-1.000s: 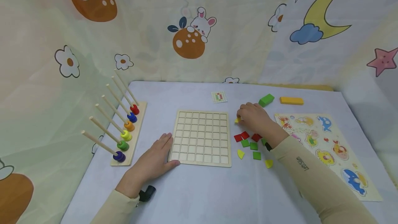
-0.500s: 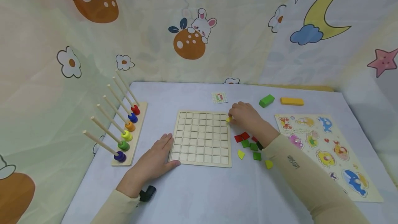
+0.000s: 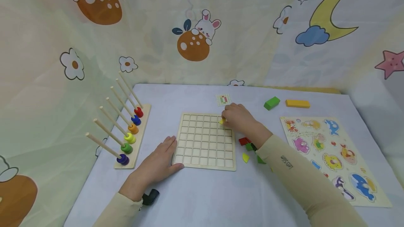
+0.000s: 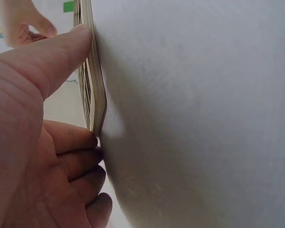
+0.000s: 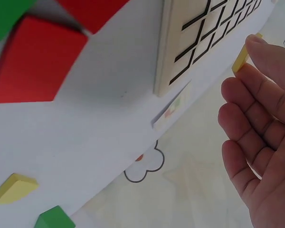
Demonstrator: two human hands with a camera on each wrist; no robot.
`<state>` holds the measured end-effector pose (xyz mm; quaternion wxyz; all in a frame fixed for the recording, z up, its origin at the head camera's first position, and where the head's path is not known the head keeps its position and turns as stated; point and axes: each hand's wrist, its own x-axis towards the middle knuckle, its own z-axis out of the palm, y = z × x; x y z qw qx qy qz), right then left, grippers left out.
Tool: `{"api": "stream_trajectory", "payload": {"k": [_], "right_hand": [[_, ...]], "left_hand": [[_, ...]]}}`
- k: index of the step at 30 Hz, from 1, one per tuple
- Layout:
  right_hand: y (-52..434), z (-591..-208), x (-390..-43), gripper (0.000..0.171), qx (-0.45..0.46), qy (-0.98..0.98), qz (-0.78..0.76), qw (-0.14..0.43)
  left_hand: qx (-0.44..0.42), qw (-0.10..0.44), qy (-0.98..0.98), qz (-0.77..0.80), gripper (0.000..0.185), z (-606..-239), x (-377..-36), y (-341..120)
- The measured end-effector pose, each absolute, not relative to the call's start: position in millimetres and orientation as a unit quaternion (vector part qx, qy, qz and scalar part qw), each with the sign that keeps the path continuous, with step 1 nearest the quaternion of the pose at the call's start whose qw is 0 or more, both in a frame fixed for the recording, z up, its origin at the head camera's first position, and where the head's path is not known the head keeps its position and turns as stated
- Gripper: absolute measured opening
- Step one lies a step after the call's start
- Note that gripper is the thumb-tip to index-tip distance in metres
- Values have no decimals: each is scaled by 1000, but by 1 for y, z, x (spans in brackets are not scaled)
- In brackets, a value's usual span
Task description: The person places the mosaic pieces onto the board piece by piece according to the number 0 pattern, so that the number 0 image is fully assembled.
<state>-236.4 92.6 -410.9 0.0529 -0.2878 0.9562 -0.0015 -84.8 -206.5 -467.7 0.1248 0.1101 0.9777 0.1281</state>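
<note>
A pale wooden grid board (image 3: 203, 146) lies on the white table. My left hand (image 3: 160, 160) rests at its near left corner; the fingers lie along the left side and the thumb (image 4: 61, 57) touches the near edge. Over the board's far right part, my right hand (image 3: 240, 118) pinches a small yellow tile (image 5: 241, 59) between thumb and forefinger. Red tiles (image 3: 243, 141), green tiles (image 3: 249, 146) and a yellow tile with a curved edge (image 3: 245, 157) lie right of the board, partly hidden under the right forearm.
A small pattern card (image 3: 223, 100) lies behind the board. At left stands a peg rack (image 3: 139, 146) with coloured rings. A green block (image 3: 271, 103) and a yellow block (image 3: 297, 103) sit at the back right, behind an animal puzzle board (image 3: 315, 157).
My right hand has carried the yellow tile leftward from beside the board to above its far right part. The left hand stays at the corner.
</note>
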Motion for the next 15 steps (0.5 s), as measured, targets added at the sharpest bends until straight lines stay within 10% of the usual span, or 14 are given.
{"api": "stream_trajectory", "payload": {"k": [15], "right_hand": [[58, -407, -237, 18, -336, 941, -31, 30]], "left_hand": [[111, 124, 978, 124, 99, -466, -85, -206]]}}
